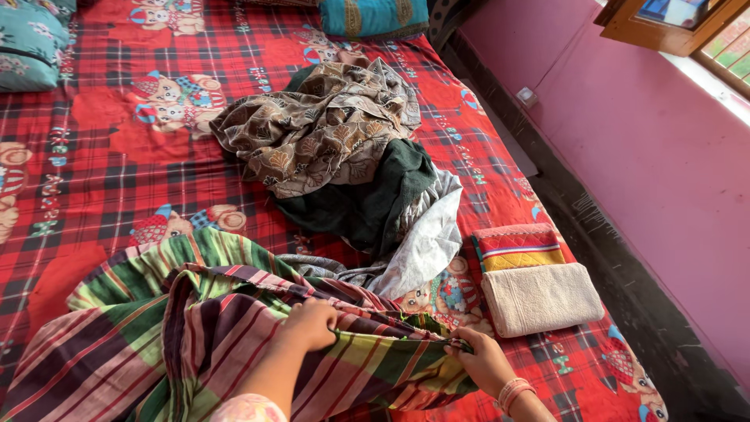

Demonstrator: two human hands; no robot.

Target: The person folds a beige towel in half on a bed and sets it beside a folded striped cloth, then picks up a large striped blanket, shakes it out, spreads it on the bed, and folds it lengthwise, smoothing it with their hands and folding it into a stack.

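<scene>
Both hands (312,324) (483,361) grip the striped cloth (156,328) on the bed (94,172).

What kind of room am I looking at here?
Most likely a bedroom in a home. A bed with a red checked cartoon sheet fills the view, pillows lie at its head, and loose clothes are piled on it beside folded towels.
</scene>
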